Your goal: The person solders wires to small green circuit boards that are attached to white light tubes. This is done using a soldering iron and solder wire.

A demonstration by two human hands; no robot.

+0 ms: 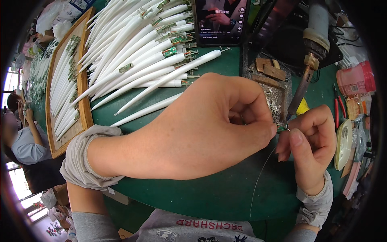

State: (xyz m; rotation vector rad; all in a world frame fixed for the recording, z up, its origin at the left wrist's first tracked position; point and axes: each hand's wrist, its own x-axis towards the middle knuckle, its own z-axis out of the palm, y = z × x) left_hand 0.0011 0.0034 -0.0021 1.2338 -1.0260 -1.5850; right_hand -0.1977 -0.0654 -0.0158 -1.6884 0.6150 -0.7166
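My left hand reaches across the bench, thumb and forefinger pinched on a small green circuit board, mostly hidden by the fingertips. Just above it is the tip of a soldering iron, which slants down from the upper right. A shiny bead shows at the tip. My right hand is closed in a pinch beside that tip. From its fingers a thin wire trails down over the bench. A white tapered tube runs behind my left hand; whether I hold it is hidden.
Many white tapered tubes with small boards at their ends lie at upper left, beside a wooden tray of more. A phone stands behind. Right are a solder-scrap tray, red-handled pliers and a dish. Another person sits far left.
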